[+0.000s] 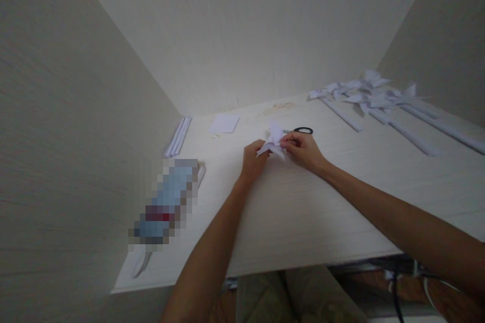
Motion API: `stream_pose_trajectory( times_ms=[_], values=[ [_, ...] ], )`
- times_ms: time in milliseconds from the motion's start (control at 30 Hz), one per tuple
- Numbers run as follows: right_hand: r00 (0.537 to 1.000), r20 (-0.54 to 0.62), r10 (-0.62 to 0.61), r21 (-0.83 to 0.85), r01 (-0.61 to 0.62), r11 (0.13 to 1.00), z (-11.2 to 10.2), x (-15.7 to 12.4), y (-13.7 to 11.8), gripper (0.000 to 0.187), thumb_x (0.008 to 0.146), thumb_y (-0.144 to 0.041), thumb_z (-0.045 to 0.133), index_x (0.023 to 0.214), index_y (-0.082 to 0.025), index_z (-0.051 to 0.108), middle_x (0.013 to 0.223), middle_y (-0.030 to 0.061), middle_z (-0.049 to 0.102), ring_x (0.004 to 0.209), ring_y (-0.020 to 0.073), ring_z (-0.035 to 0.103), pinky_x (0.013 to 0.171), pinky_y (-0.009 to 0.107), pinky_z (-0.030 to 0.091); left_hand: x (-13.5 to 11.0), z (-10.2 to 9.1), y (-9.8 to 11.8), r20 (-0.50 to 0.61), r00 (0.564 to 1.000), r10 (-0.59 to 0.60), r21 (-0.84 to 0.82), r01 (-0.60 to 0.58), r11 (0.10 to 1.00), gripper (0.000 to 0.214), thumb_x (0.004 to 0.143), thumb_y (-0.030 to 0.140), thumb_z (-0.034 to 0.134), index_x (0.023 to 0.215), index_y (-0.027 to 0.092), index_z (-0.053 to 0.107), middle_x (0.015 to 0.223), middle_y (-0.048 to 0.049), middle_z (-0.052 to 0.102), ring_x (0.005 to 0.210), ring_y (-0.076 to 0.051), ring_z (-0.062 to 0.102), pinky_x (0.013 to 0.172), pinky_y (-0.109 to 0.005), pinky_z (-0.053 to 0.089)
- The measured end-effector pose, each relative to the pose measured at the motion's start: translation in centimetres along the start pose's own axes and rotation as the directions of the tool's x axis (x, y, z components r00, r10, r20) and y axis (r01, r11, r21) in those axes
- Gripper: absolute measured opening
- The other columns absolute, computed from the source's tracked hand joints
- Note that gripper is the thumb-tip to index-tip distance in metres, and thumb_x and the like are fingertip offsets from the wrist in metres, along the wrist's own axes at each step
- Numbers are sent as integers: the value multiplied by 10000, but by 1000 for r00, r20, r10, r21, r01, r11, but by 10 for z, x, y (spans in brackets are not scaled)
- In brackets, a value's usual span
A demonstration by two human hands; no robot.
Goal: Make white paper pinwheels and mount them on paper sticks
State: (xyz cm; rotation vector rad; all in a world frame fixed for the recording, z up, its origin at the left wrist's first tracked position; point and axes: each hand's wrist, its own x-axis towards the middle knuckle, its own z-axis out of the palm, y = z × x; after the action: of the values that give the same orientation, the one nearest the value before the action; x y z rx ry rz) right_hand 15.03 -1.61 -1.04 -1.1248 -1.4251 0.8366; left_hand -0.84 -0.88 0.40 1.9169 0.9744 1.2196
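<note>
A white paper pinwheel (276, 133) is held between both hands over the middle of the table. My left hand (254, 159) is closed on it from the left and below, its fingertips partly hidden behind the paper. At the pinwheel's centre, the thumb and fingers of my right hand (301, 149) pinch the folded paper. Just behind the right hand lie scissors (303, 130) with black handles, their blades partly covered.
Several pinwheels on rolled-paper sticks (413, 139) lie at the back right. White paper rolls (178, 136) and a square paper sheet (225, 123) are at the back left. A blurred-out device (168, 202) lies along the left side. Walls enclose the table (303, 222); cables (396, 295) hang below.
</note>
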Motion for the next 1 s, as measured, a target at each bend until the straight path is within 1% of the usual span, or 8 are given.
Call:
stream_pose_trajectory(
  times_ms=[167, 333, 533, 800, 900, 1000],
  values=[
    [1000, 10, 11, 11, -11, 1000, 0, -1, -3, 123, 610, -290, 607, 627, -173, 575, 470, -40, 487, 443, 87, 410, 428, 239, 295, -1, 0, -1, 40, 999, 37, 16, -38, 999, 185, 689, 207, 525, 515, 147, 544, 581, -2, 563, 631, -113, 518, 527, -203, 392],
    [1000, 15, 6, 9, -6, 1000, 0, -2, -4, 98, 611, -270, 598, 614, -176, 568, 484, -36, 497, 441, 85, 404, 431, 246, 303, -1, 0, -2, 57, 995, 84, 36, -86, 996, 201, 705, 198, 498, 512, 152, 532, 590, -2, 563, 628, -108, 518, 543, -203, 397],
    [999, 33, -15, -31, 16, 999, 0, -1, -2, 94, 622, -267, 595, 604, -177, 576, 503, -31, 513, 454, 86, 413, 431, 245, 302, -2, -1, -2, 92, 990, 110, 58, -116, 992, 169, 695, 170, 487, 534, 152, 537, 603, 0, 555, 617, -103, 506, 516, -191, 378],
    [999, 37, -27, -37, 28, 999, 1, -2, 1, 85, 643, -258, 583, 629, -174, 580, 542, -14, 538, 487, 103, 443, 467, 262, 334, -3, -1, -4, 104, 983, 150, 82, -159, 984, 176, 695, 146, 465, 526, 151, 513, 603, 0, 544, 626, -108, 501, 575, -216, 388],
    [999, 28, -46, -89, 49, 995, 1, -2, 2, 73, 653, -239, 578, 629, -170, 583, 545, -13, 533, 493, 102, 433, 468, 257, 323, -3, -1, -5, 110, 985, 136, 93, -146, 985, 181, 704, 150, 456, 531, 148, 510, 599, 2, 538, 616, -106, 491, 578, -218, 383],
    [995, 10, -97, -161, 97, 982, 2, -2, 0, 56, 672, -217, 571, 649, -169, 588, 550, -19, 518, 504, 98, 423, 473, 248, 319, -3, -1, -6, 89, 992, 89, 138, -101, 985, 192, 713, 161, 454, 531, 144, 513, 571, 5, 529, 603, -107, 484, 579, -224, 376]
  ],
)
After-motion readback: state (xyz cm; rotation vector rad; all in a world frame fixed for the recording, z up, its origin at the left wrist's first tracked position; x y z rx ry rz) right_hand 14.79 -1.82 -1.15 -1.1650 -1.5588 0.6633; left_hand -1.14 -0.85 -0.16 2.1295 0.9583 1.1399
